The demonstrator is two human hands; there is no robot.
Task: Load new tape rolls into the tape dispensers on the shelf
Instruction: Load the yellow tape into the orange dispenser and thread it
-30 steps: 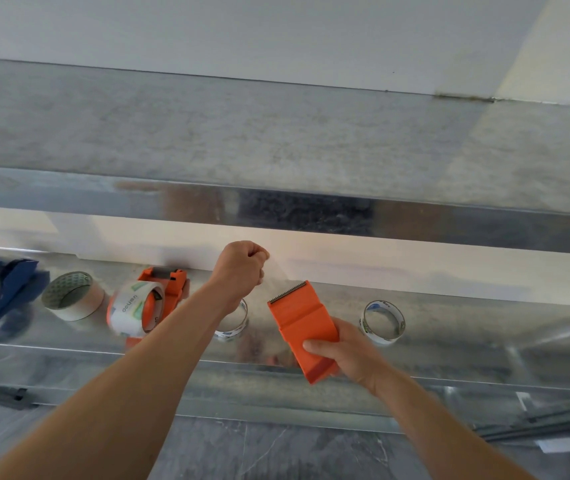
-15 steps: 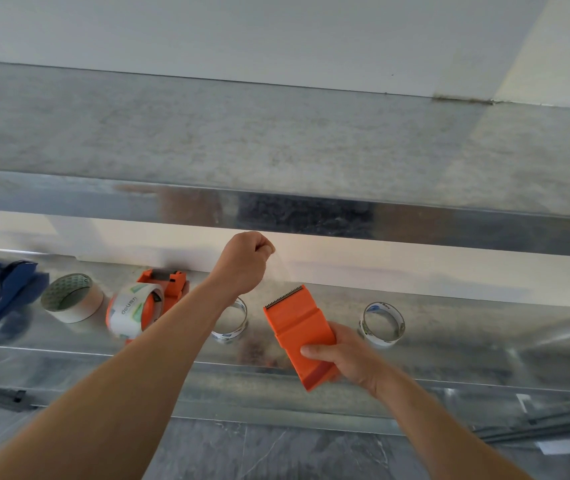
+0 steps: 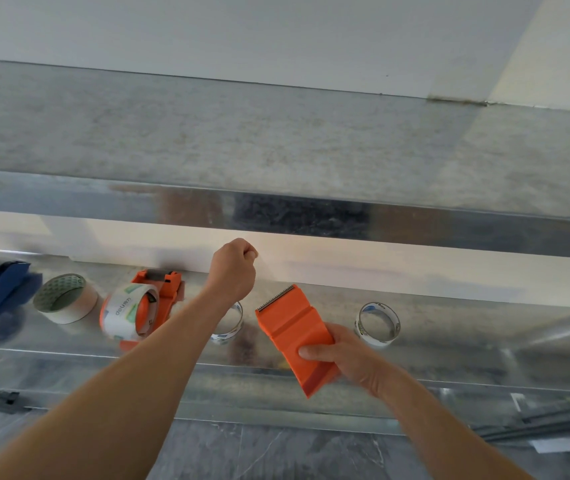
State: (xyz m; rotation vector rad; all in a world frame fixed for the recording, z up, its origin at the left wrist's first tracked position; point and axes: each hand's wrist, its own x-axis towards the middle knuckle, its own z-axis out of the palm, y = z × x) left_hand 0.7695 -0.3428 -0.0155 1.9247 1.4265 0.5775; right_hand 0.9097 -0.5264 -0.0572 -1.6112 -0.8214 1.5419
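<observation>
While the right hand (image 3: 349, 358) is clamped on the orange dispenser (image 3: 294, 336), held just off the shelf's (image 3: 484, 341) front edge with its teeth up, the left hand (image 3: 233, 270) is pinched shut above it, I'd guess on a strip of clear tape, though it barely shows. Looks like the threading step. Next move probably calls for laying that strip over the teeth and tearing it. Spare rolls (image 3: 377, 323) sit further back on the shelf.

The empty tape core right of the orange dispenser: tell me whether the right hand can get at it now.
Probably not yet: the right hand is gripping the orange dispenser. The empty tape core itself stands unobstructed nearby.
</observation>
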